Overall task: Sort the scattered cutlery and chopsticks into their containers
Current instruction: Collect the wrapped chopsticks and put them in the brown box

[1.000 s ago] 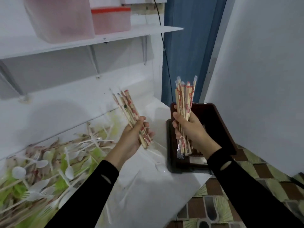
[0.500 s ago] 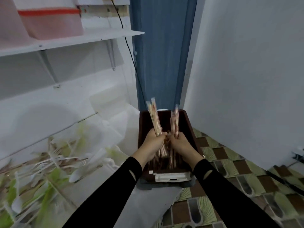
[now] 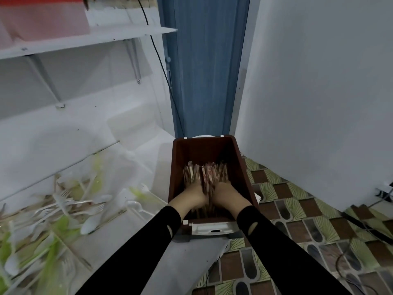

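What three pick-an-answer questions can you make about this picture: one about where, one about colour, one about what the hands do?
1. Where are the chopsticks? A on the shelf; B in the box; C on the floor.
2. What colour is the box? A brown; B yellow; C pink.
3. What are the left hand and right hand doing? A waving; B gripping chopsticks; C holding spoons.
Answers: B, they stand inside it; A, its walls are dark brown; B, both hands grip bundles down in the box.
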Demonstrator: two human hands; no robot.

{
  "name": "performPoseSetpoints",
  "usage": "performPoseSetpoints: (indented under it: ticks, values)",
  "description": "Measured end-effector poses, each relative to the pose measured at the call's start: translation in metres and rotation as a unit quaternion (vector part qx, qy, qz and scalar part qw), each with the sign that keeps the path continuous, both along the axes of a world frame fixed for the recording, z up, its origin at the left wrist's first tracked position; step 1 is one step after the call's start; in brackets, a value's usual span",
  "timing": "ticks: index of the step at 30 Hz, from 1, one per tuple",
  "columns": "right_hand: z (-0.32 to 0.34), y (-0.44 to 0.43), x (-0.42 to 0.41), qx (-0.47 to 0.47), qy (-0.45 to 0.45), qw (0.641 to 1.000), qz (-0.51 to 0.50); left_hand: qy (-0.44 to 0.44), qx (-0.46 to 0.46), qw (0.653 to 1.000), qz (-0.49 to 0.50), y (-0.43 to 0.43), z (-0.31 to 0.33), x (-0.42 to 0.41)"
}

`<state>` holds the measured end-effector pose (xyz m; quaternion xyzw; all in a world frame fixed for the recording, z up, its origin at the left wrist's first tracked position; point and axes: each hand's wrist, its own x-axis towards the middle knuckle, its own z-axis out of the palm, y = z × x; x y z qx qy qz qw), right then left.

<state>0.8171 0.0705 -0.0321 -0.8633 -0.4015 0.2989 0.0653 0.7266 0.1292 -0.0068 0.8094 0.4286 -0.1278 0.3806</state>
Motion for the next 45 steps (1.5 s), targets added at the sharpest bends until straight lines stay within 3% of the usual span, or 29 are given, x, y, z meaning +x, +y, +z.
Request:
performPoseSetpoints:
  ticks: [2,5,9,12,14,19,21,25,31,36,45]
  values:
    - [0.003,-0.003,-0.001,0.024,-0.015,1.0,-0.013,0.012,0.01,1.0,-0.005,0.0,0.0,-0.003]
    - [0.006,-0.006,0.004,0.033,-0.03,0.999,-0.027,-0.039,-0.01,0.999,0.009,-0.001,0.002,-0.01]
    - [0.019,-0.009,0.001,0.126,-0.054,0.99,-0.041,-0.235,0.04,0.971,0.01,-0.002,0.018,-0.036]
    - [0.029,-0.006,-0.02,0.294,-0.037,0.955,-0.011,-0.377,-0.015,0.925,0.047,0.002,0.028,-0.07]
    - [0.04,-0.001,-0.043,0.399,-0.019,0.917,0.011,-0.426,-0.057,0.898,0.101,0.008,0.034,-0.097]
    - [0.059,0.01,-0.119,0.505,0.029,0.857,0.103,-0.409,0.008,0.885,0.224,0.032,0.015,-0.191]
    - [0.052,0.018,-0.148,0.496,0.058,0.856,0.134,-0.38,0.049,0.888,0.255,0.039,-0.001,-0.234]
    - [0.024,0.03,-0.204,0.399,0.113,0.887,0.203,-0.288,0.162,0.896,0.296,0.047,-0.031,-0.314]
    - [-0.013,0.043,-0.279,0.302,0.087,0.912,0.262,-0.199,0.191,0.902,0.333,0.045,-0.053,-0.398]
    - [-0.036,0.059,-0.312,0.213,0.027,0.928,0.304,-0.201,0.21,0.912,0.29,0.046,-0.061,-0.422]
    - [-0.05,0.083,-0.298,0.249,-0.062,0.919,0.3,-0.219,0.252,0.905,0.261,0.102,-0.054,-0.411]
